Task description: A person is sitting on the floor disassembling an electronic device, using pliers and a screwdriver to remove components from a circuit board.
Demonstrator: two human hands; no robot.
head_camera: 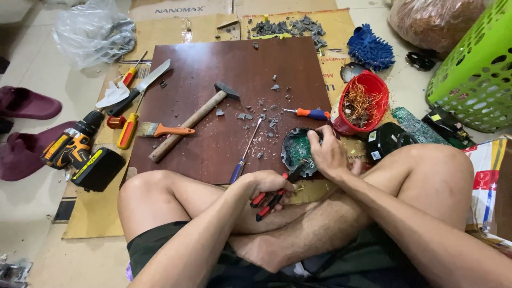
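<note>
I sit cross-legged at a dark brown board (213, 80) on the floor. My left hand (266, 184) grips red-and-black handled pliers (269, 201), whose jaws reach toward a round black housing with a green circuit board (296, 152) inside. My right hand (330, 154) holds that housing at its right edge on the board's near corner. Grey broken fragments (264, 114) lie scattered on the board beside it.
On the board lie a hammer (192, 120), a blue-handled screwdriver (245, 152), an orange-handled screwdriver (309, 113) and a paintbrush (165, 129). A cordless drill (80, 152), knife (141, 85) and screwdrivers lie left. A red bowl of copper wire (362, 104) and green basket (474, 69) stand right.
</note>
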